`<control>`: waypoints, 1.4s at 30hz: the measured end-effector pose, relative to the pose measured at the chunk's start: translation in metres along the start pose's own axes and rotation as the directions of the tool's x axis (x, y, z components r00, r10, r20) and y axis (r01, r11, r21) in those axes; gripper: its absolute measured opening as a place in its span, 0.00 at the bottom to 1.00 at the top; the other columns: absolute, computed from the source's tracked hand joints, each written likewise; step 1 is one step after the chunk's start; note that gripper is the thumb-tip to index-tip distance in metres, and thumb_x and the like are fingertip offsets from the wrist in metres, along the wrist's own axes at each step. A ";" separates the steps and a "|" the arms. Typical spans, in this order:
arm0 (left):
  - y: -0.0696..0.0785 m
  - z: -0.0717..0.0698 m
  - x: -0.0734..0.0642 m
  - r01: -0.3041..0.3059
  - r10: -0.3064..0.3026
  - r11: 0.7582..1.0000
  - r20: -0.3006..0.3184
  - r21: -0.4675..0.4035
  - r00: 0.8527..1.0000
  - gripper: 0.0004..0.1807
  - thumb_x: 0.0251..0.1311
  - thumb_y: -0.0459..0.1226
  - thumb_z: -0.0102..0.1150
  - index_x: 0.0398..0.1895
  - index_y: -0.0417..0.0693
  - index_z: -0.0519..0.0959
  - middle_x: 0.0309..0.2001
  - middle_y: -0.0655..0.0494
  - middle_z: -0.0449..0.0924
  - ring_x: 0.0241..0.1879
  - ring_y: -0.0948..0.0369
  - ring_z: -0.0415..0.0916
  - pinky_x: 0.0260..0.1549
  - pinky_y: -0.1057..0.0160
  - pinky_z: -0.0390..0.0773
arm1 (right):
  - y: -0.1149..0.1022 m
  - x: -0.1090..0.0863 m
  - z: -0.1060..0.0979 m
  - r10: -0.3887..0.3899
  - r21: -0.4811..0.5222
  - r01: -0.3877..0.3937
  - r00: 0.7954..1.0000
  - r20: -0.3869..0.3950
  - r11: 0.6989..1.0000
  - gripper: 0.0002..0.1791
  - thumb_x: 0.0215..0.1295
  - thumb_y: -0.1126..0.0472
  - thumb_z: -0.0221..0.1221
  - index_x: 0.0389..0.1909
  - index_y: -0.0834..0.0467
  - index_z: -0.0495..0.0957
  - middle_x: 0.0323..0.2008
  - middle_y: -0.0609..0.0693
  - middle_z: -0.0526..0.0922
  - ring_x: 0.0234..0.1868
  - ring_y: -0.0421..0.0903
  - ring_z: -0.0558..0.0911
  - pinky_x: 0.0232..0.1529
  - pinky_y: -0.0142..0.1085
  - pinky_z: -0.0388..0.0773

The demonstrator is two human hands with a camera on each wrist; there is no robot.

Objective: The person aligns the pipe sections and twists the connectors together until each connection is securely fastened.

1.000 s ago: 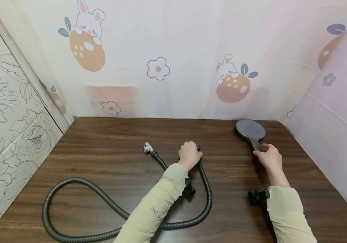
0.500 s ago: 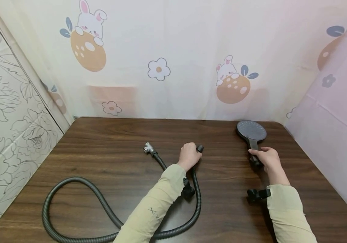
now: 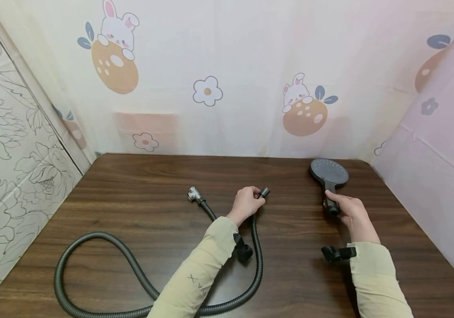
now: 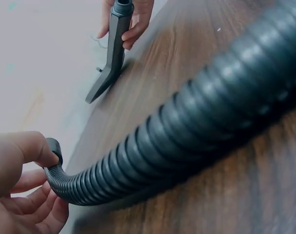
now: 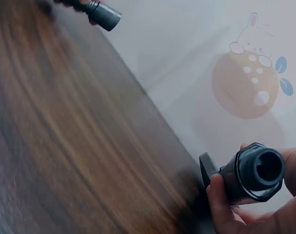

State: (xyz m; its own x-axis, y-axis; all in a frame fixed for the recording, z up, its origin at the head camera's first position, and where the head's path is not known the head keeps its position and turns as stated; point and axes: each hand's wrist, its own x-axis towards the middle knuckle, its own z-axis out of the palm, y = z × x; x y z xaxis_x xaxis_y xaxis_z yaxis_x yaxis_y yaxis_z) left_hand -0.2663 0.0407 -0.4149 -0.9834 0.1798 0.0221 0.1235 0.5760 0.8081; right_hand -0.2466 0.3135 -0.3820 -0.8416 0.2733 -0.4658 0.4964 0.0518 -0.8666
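Observation:
My left hand [image 3: 246, 204] pinches a dark ribbed shower hose [image 3: 257, 247] just below its end fitting [image 3: 264, 192], which points up and to the right. In the left wrist view, the thumb presses on the hose [image 4: 153, 146] near that fitting. Farther right, my right hand [image 3: 352, 212] grips the handle of a grey shower head [image 3: 329, 172], its spray face turned up. The open threaded end of the shower head's handle [image 5: 267, 168] faces the right wrist camera, with fingers and thumb on both sides of it.
The hose loops across the left of the brown wooden table [image 3: 147, 176], crossing itself under the left sleeve [image 3: 199, 269]. Its chrome elbow connector [image 3: 194, 194] lies left of the left hand. A printed curtain [image 3: 246, 123] hangs behind the table's far edge.
The left hand has tilted the hose end up and right, and the hose's near curve has shifted left. The right hand's fingers have shifted along the shower head handle, whose lower end now shows.

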 end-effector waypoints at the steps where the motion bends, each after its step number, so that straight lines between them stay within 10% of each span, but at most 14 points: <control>1: 0.000 -0.001 0.000 -0.005 0.005 1.000 0.000 -0.008 1.000 0.15 0.55 0.35 0.55 0.47 0.43 0.77 0.38 0.54 0.79 0.32 0.63 0.74 0.30 0.69 0.74 | -0.001 0.000 -0.001 0.007 0.042 -0.008 1.000 0.027 0.999 0.46 0.50 0.45 0.64 0.65 0.61 0.55 0.48 0.53 0.76 0.48 0.44 0.75 0.53 0.37 0.69; 6: -0.001 -0.002 0.001 -0.018 0.020 0.993 0.017 -0.121 1.000 0.16 0.54 0.31 0.55 0.48 0.39 0.76 0.34 0.53 0.79 0.27 0.65 0.76 0.28 0.69 0.75 | -0.005 0.000 -0.003 0.037 0.256 -0.089 0.979 0.200 0.963 0.21 0.54 0.55 0.63 0.43 0.56 0.64 0.20 0.43 0.80 0.26 0.36 0.80 0.31 0.29 0.77; 19: 0.003 -0.007 -0.002 -0.045 0.073 0.950 0.079 -0.310 0.994 0.17 0.56 0.30 0.54 0.51 0.42 0.74 0.37 0.54 0.79 0.29 0.63 0.78 0.28 0.68 0.77 | 0.001 0.003 0.002 0.017 0.388 -0.199 0.905 0.424 0.900 0.10 0.62 0.59 0.55 0.39 0.56 0.65 0.28 0.47 0.81 0.32 0.40 0.80 0.37 0.31 0.77; 34: -0.002 -0.010 -0.010 -0.055 0.123 0.919 0.151 -0.391 0.981 0.18 0.59 0.35 0.56 0.54 0.47 0.72 0.42 0.53 0.77 0.31 0.59 0.78 0.30 0.66 0.77 | 0.003 -0.014 0.027 -0.056 0.477 -0.180 0.896 0.440 0.861 0.07 0.63 0.66 0.52 0.26 0.58 0.74 0.27 0.50 0.80 0.31 0.42 0.81 0.35 0.32 0.78; 42: 0.000 -0.008 -0.013 -0.016 0.123 0.875 0.190 -0.484 0.974 0.18 0.61 0.30 0.51 0.55 0.41 0.69 0.44 0.46 0.75 0.31 0.61 0.78 0.31 0.64 0.80 | -0.004 -0.023 0.044 -0.104 0.449 -0.099 0.908 0.406 0.888 0.10 0.62 0.65 0.54 0.44 0.59 0.67 0.31 0.46 0.76 0.35 0.37 0.77 0.37 0.30 0.76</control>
State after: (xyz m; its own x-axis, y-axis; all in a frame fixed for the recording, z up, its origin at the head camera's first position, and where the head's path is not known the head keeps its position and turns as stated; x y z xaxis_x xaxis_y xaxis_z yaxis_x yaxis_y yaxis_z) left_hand -0.2548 0.0318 -0.4108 -0.9175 0.3976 0.0092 0.0596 0.1148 0.9916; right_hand -0.2386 0.2652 -0.3762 -0.9020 -0.1476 -0.4057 0.4289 -0.4121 -0.8039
